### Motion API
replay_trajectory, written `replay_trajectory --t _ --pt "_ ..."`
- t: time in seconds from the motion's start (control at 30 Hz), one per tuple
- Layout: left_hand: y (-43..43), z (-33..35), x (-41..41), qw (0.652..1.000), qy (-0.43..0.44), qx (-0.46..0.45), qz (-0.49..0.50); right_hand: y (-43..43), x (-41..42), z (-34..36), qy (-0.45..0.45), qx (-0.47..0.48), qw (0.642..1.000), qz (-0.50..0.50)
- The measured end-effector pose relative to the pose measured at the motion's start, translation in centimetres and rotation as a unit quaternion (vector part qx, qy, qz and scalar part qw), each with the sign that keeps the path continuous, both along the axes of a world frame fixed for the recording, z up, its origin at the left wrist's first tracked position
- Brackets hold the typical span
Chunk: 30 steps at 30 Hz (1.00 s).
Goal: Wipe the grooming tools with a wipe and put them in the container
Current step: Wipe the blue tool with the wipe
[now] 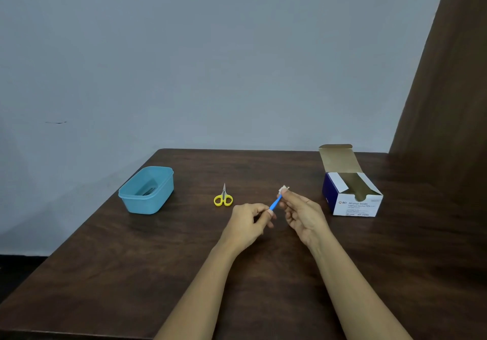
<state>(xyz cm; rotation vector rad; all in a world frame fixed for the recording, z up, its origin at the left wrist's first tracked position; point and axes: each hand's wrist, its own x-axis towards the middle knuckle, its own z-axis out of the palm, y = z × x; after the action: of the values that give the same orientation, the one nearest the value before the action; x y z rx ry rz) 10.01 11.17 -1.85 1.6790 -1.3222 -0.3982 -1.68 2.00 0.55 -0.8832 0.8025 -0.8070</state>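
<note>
Head: left hand [250,223] pinches blue tool [275,204], right hand [303,216] pinches wipe [284,189] round tip

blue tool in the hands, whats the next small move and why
Probably slide the wipe down the blue tool toward the left hand. The right hand pinches the wipe at the tool's far tip, and the bare shaft between the hands likely isn't wiped yet.
</note>
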Motion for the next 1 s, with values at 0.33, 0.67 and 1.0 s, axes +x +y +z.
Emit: replay_trajectory --t 0.33,0.67,1.0 --pt "-0.2 -0.2 0.4 1.0 -0.005 -0.009 0.018 0.6 0.5 -0.9 0.111 -0.111 0.987 0.024" --pt "-0.2 0.1 -0.2 1.0 0.022 -0.015 -0.008 0.2 0.2 -0.2 -0.018 -0.019 0.999 -0.035" --pt "0.0 0.1 0.2 1.0 0.008 -0.023 0.012 1.3 0.5 -0.4 0.076 -0.112 0.991 0.005"
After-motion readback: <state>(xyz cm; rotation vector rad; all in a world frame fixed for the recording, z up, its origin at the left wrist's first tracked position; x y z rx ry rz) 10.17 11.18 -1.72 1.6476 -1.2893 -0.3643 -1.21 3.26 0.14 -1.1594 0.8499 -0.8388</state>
